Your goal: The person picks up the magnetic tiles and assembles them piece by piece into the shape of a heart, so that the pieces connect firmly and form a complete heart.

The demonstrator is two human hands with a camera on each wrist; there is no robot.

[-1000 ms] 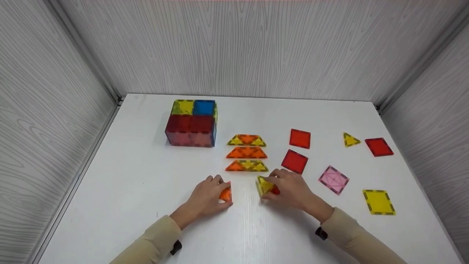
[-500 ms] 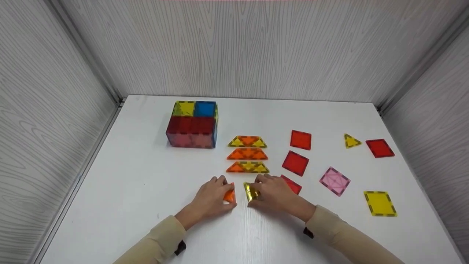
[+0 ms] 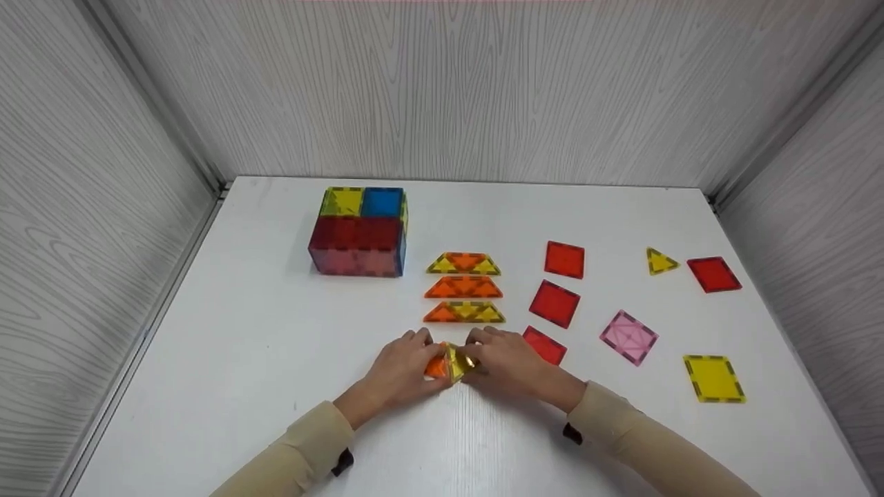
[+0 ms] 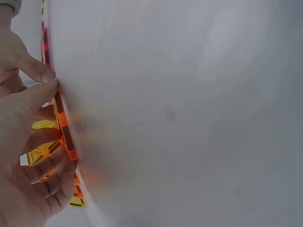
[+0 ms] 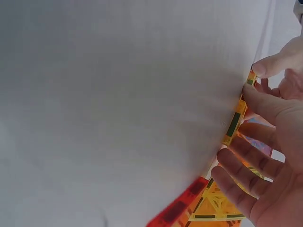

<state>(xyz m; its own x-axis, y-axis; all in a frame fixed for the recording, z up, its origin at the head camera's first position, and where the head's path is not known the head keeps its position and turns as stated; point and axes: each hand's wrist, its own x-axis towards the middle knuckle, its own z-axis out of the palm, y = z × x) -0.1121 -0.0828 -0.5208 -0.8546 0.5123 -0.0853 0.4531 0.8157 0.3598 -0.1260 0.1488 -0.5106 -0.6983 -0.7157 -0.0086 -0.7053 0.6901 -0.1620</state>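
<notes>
My left hand (image 3: 397, 371) pinches an orange triangular magnetic tile (image 3: 435, 367) between thumb and fingers, low over the white table. From the right, my right hand (image 3: 514, 362) pinches a yellow triangular magnetic tile (image 3: 458, 362). The two tiles meet edge to edge or nearly so; fingers hide part of both. In the left wrist view the orange tile's edge (image 4: 65, 126) shows beside the fingertips. The right wrist view shows the yellow tile's edge (image 5: 232, 125) between thumb and fingers. Just beyond the hands lies a trapezoid strip (image 3: 464, 313) of orange and yellow triangles.
Two more trapezoid strips, one orange (image 3: 463, 287) and one yellow-orange (image 3: 463, 263), lie behind. A coloured tile box (image 3: 356, 238) stands back left. Rightward lie several red squares (image 3: 554, 304), a pink square (image 3: 629, 337), a yellow square (image 3: 715, 379) and a yellow triangle (image 3: 661, 261).
My right hand has moved left with the yellow tile until it meets the orange one, uncovering a red square. The left hand has shifted slightly right.
</notes>
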